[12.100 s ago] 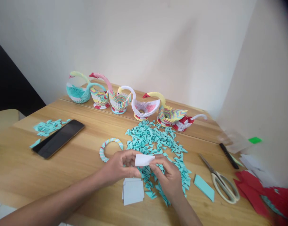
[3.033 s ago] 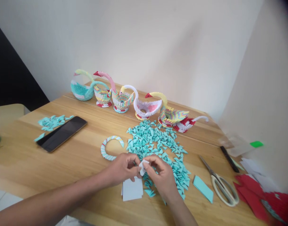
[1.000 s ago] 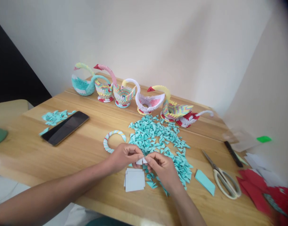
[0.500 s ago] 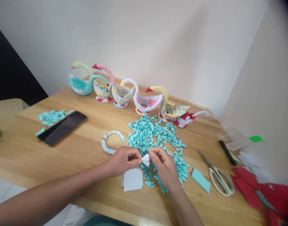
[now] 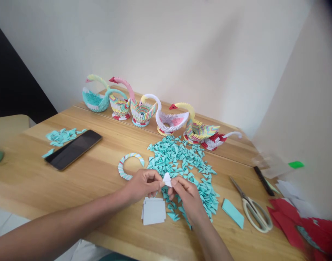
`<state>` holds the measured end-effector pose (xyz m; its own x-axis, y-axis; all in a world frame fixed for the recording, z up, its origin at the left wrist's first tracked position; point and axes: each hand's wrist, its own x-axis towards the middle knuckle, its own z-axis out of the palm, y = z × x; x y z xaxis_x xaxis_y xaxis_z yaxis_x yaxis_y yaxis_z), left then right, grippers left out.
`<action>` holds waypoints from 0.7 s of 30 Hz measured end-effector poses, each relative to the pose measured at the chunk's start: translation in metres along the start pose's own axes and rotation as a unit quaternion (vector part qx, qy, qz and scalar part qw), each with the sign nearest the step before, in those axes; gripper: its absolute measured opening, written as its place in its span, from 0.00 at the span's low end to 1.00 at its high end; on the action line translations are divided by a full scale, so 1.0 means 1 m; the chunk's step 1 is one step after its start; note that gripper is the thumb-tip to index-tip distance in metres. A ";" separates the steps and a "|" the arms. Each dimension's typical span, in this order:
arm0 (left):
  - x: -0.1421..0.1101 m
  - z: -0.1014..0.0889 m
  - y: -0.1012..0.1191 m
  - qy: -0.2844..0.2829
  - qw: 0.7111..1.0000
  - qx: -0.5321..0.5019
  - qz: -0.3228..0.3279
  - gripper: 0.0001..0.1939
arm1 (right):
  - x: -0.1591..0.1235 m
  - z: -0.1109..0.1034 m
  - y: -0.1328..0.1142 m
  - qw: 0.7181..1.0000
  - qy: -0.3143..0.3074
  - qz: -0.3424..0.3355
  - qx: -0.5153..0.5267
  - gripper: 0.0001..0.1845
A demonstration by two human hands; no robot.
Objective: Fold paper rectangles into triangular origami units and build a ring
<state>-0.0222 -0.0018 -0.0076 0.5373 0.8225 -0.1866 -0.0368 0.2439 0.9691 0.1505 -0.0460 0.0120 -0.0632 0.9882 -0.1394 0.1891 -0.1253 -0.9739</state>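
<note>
A small white folded paper piece (image 5: 167,178) is pinched between both hands over the middle of the table. My left hand (image 5: 145,185) grips its left side with thumb and fingers. On its right side the fingers of my right hand (image 5: 185,192) are closed. Beneath and behind the hands spreads a pile of teal folded paper triangles (image 5: 171,154). A stack of white paper slips (image 5: 154,212) lies just below my left hand. Behind that hand is a curved ring of interlocked striped paper pieces (image 5: 121,165), partly covered by it.
Several paper swans (image 5: 171,121) stand along the table's back edge. A phone (image 5: 75,148) lies at left beside more teal triangles (image 5: 63,136). Scissors (image 5: 254,210), a teal paper stack (image 5: 233,213), a black pen-like object (image 5: 264,181) and red paper (image 5: 288,224) are at right.
The white paper, earlier showing two spread flaps, now appears as one peaked shape between my fingers. The whole view has shifted slightly; the other objects lie as before.
</note>
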 end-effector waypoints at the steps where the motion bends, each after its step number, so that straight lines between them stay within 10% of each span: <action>1: 0.000 0.000 0.000 -0.002 1.000 0.003 -0.005 0.20 | 0.000 -0.001 -0.001 1.000 0.002 -0.006 -0.004 0.20; 9: -0.003 0.004 -0.001 0.003 0.997 0.068 0.021 0.15 | -0.001 0.003 0.000 0.996 0.056 -0.034 -0.063 0.17; 21: 0.002 0.006 -0.005 -0.039 0.994 -0.094 -0.028 0.25 | 0.001 0.009 0.006 0.994 0.060 -0.087 -0.020 0.13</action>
<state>-0.0162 -0.0047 -0.0120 0.6060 0.7644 -0.2202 -0.1568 0.3862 0.9090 0.1431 -0.0467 0.0042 0.0184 0.9984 0.0543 0.2254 0.0487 -0.9730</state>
